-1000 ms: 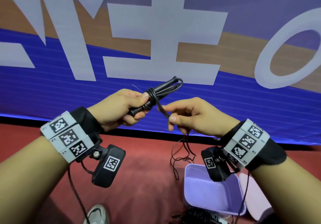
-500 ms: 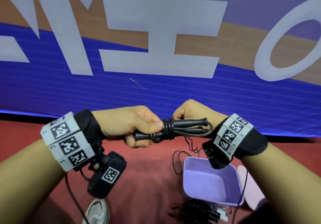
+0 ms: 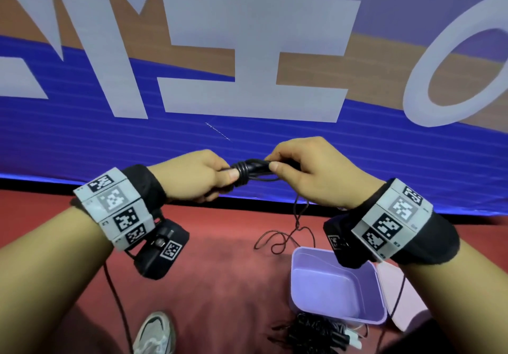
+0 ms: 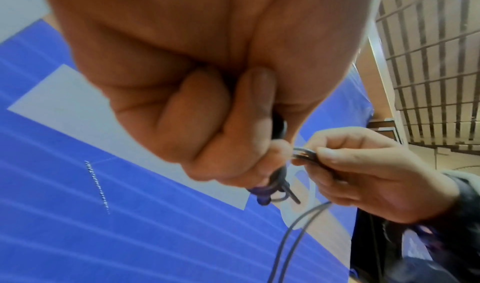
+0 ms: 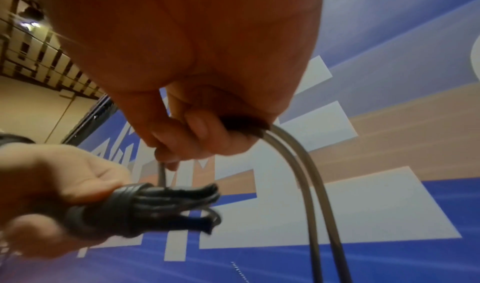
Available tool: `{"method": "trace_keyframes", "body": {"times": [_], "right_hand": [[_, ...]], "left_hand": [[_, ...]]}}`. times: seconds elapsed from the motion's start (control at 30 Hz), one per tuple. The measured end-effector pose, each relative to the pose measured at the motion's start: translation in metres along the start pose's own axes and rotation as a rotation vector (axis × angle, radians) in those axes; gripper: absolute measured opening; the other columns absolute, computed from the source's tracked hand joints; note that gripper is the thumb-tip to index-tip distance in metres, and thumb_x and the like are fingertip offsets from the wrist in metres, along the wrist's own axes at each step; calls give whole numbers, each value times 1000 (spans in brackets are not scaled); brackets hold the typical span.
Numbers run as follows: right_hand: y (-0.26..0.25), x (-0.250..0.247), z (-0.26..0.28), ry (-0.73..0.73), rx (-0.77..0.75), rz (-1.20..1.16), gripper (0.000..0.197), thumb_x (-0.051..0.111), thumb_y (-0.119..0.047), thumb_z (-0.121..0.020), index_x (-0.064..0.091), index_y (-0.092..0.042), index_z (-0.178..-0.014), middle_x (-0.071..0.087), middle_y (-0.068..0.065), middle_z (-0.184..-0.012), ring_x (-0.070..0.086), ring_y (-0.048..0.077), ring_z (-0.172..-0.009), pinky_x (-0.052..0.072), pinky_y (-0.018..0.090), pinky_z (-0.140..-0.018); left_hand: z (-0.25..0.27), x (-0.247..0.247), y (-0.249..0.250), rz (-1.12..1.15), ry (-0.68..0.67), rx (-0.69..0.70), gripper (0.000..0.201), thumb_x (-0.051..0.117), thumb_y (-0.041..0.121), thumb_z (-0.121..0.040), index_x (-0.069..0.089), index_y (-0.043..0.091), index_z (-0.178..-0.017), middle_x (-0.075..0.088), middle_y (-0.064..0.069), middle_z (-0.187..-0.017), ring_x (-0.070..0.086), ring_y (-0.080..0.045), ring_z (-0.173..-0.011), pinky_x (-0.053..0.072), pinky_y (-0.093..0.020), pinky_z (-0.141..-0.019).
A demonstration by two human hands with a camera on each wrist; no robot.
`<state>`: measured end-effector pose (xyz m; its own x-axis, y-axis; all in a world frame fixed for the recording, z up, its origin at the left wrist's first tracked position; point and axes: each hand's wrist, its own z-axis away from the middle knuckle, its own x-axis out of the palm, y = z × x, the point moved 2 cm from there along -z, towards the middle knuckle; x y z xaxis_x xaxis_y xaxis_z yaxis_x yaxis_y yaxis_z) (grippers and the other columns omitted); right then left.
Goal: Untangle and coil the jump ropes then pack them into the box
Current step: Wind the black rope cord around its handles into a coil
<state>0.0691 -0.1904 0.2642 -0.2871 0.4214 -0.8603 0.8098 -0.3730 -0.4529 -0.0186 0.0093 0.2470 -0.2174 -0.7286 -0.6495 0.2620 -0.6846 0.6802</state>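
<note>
A black jump rope (image 3: pixel 248 171) is held at chest height, its cord wound in tight turns round its two handles. My left hand (image 3: pixel 200 175) grips the handle ends (image 5: pixel 166 207) in a fist, thumb against the wound turns. My right hand (image 3: pixel 305 173) pinches the cord (image 4: pixel 303 154) just beside the turns. The loose cord (image 3: pixel 286 237) hangs from it and loops above the floor. Below stands the open lilac box (image 3: pixel 334 290), nothing showing in it. A second black jump rope (image 3: pixel 316 334) lies bundled on the floor at the box's near edge.
The floor (image 3: pixel 220 271) is red carpet. A large blue, tan and white banner (image 3: pixel 247 79) stands upright straight ahead. The box's lid (image 3: pixel 398 296) lies open to its right. A grey shoe (image 3: pixel 155 334) shows at the bottom, and thin black cables hang from both wrist cameras.
My right hand has come over the top of the handles, carrying the cord round them. Both hands have risen a little, and less loose cord hangs above the floor.
</note>
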Motion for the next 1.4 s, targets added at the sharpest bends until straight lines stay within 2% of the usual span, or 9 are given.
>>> {"method": "trace_keyframes", "body": {"times": [0.13,0.27,0.47,0.67,0.83,0.93,1.07,1.27,1.4], "right_hand": [[-8,2,8,-4,35,-178,15,54,-17,-99,68,-19,-105,61,-12,-71,53,13,-55,41,20,-52],[-3,7,9,-24,68,-391,14,55,-16,-101,68,-18,-104,66,-8,-70,55,33,-59,51,43,-60],[11,10,9,-152,121,-634,13,69,-25,-92,79,-18,-96,65,4,-65,52,27,-60,46,48,-64],[14,17,8,-216,68,-624,15,71,-35,-84,75,-20,-81,62,7,-66,54,27,-58,49,34,-53],[23,24,8,-272,10,-243,27,63,-32,-77,62,-11,-61,53,4,-51,42,10,-46,33,27,-46],[23,26,8,-272,22,103,51,52,-59,-68,48,-11,-53,38,1,-47,30,18,-52,26,27,-48],[21,22,5,-232,32,347,69,58,-85,-60,48,-17,-57,50,-2,-53,38,16,-54,34,31,-54],[6,18,3,-31,-44,420,41,49,-56,-95,68,-22,-81,65,-4,-76,57,22,-74,46,34,-61],[2,14,5,-1,-17,231,30,44,-34,-94,71,-19,-90,62,-1,-70,54,21,-65,48,39,-60]], "left_hand": [[2,-10,0,143,154,49,39,48,30,-103,58,3,-77,47,-6,-54,35,-16,-44,34,-21,-45],[4,-12,1,391,210,97,41,46,26,-104,57,-12,-95,43,-7,-55,28,-14,-44,24,-17,-39],[22,3,22,765,5,217,36,51,35,-93,54,5,-74,38,-3,-50,22,-4,-37,7,-19,-39],[26,9,21,748,-234,313,37,65,46,-85,64,11,-74,41,-3,-50,23,-5,-38,17,-13,-35],[29,19,17,596,-484,309,44,74,61,-74,65,18,-69,44,2,-49,25,-6,-38,21,-12,-39],[31,27,16,397,-572,239,40,69,54,-82,60,16,-72,44,1,-48,28,-10,-40,22,-19,-42],[24,34,15,8,-459,86,36,53,33,-101,59,15,-70,50,-1,-50,39,-16,-45,35,-23,-49],[3,29,4,-157,-100,-99,39,49,34,-102,62,9,-75,54,1,-50,42,-16,-43,35,-23,-49],[0,14,3,-42,110,-57,39,49,34,-102,59,10,-74,52,0,-49,41,-17,-43,34,-25,-51]]}}
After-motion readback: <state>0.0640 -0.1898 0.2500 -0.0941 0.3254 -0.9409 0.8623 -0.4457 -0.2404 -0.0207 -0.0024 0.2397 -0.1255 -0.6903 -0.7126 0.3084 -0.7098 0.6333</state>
